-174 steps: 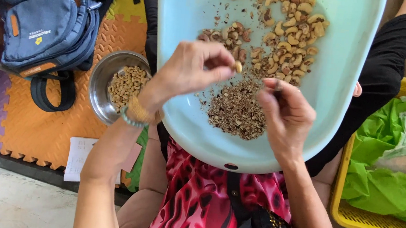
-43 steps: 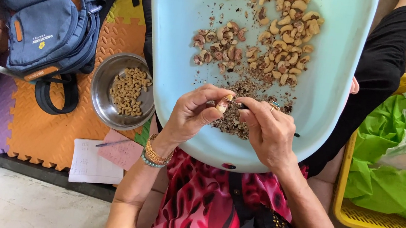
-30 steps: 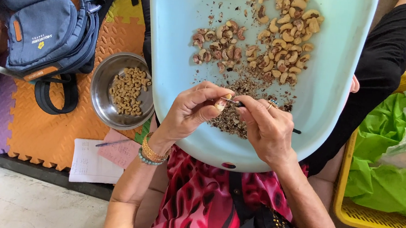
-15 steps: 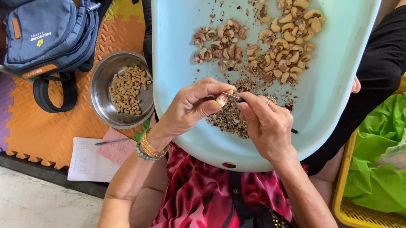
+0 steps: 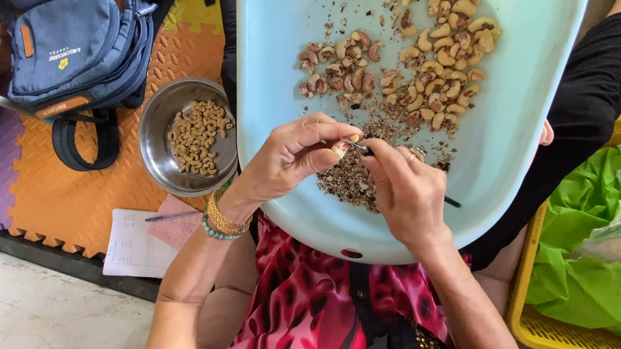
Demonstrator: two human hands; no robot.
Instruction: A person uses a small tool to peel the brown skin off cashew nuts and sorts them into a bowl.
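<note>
We see the left hand [image 5: 289, 157] with its fingers [image 5: 329, 135] curled shut, pinching a single pale cashew nut [image 5: 342, 149] between thumb and forefinger. The right hand [image 5: 404, 191] meets it from the other side, its fingers [image 5: 380, 158] closed around a thin metal tool [image 5: 359, 146] whose tip touches the nut; a dark handle end shows beyond the palm. Right under the fingers lies a heap of brown skin scraps [image 5: 351, 182] in a large pale blue tray [image 5: 511, 141] resting on the person's lap. Beyond the fingertips, farther up the tray, are the unpeeled cashews [image 5: 340, 67] and, beside them, a spread of lighter ones [image 5: 444, 51]. Off past the left wrist, which wears bangles [image 5: 222, 221], a steel bowl [image 5: 158, 145] of peeled nuts sits on an orange foam mat [image 5: 88, 199], near a blue backpack [image 5: 74, 30] and some paper [image 5: 129, 244]. Well beyond the right hand stands a yellow crate [image 5: 531, 325] with green plastic [image 5: 589, 277].
</note>
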